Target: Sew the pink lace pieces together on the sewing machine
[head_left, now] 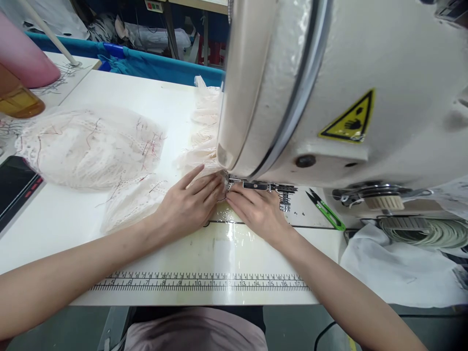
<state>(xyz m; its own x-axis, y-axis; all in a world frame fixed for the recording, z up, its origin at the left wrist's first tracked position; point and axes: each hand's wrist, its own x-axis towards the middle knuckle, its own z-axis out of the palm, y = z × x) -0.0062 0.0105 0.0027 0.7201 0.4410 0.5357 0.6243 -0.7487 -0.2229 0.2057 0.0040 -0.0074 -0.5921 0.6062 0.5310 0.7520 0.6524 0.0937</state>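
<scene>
Cream lace fabric (204,122) runs in gathers under the head of a sewing machine (285,97). My left hand (193,200) lies on this fabric just left of the needle area, fingers stretched out and pressing it down. Opposite it, my right hand (258,207) has its fingers closed at the fabric's edge beside the presser foot; the fingertips are partly hidden. The needle itself is hidden behind the machine head. More of the sheer cream fabric (98,146), with loose red threads on it, is heaped to the left of my left hand.
Green thread snips (325,209) lie right of the needle area. A printed ruler (204,282) runs along the front table edge. At left are a black device (16,187) and a pink thread cone (29,53). White cloth (398,268) lies at right; blue cloth (157,63) hangs behind.
</scene>
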